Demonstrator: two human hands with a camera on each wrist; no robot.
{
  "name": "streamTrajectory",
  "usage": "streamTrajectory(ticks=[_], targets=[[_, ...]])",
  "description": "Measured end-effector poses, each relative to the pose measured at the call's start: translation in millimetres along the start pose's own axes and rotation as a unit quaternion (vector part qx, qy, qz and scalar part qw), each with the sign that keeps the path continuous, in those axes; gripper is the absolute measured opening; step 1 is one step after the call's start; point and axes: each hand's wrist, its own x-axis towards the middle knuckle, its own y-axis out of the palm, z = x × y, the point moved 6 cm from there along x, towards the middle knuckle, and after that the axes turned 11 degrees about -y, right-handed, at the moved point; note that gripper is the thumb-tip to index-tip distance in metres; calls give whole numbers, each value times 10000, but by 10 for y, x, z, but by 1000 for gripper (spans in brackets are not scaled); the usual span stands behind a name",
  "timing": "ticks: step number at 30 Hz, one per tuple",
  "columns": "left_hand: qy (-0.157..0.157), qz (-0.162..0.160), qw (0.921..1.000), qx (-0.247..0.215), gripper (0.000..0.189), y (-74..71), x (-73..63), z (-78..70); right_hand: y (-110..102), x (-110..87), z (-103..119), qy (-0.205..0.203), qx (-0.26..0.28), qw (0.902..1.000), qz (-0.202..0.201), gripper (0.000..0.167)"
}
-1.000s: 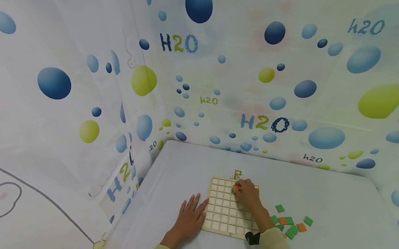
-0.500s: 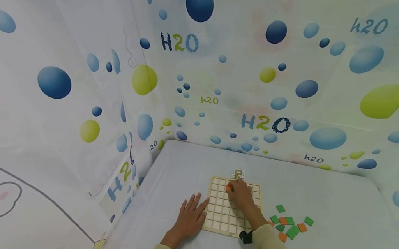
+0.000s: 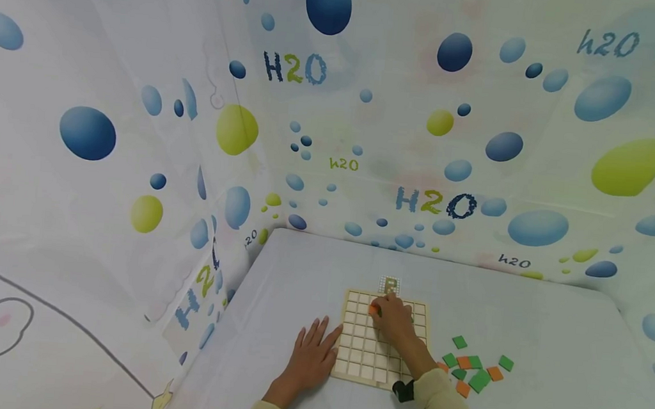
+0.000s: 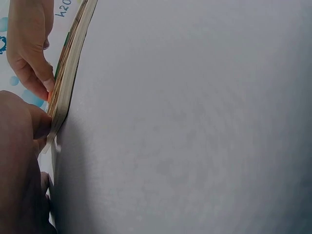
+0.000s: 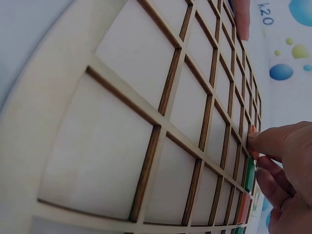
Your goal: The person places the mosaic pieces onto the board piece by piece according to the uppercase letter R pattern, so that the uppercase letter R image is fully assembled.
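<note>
The right wrist view reveals a green tile [image 5: 250, 174] and a seated orange tile [image 5: 243, 207] in the grid board [image 3: 365, 349], largely hidden from the head camera by the right hand [image 3: 396, 319]. Loose tiles [image 3: 475, 362] lie right of the board on the worktop [image 3: 298, 279]. The left hand [image 3: 311, 357], fingers spread, touches the board; the right pinches an orange tile [image 3: 374, 309] at the far rows.

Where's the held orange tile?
In the head view, the right hand pinches the orange tile at the far half of the grid board, left of centre; the right wrist view shows a green tile beside it.
</note>
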Motion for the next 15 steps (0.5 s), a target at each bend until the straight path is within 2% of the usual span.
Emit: streamTrajectory(ticks=[6, 15], targets=[[3, -8, 10000, 12, 48, 6, 0, 10, -15, -7, 34, -86, -159, 9998, -114, 15], [-228, 278, 9990, 255, 50, 3, 10, 11, -57, -58, 54, -115, 32, 9998, -150, 12]])
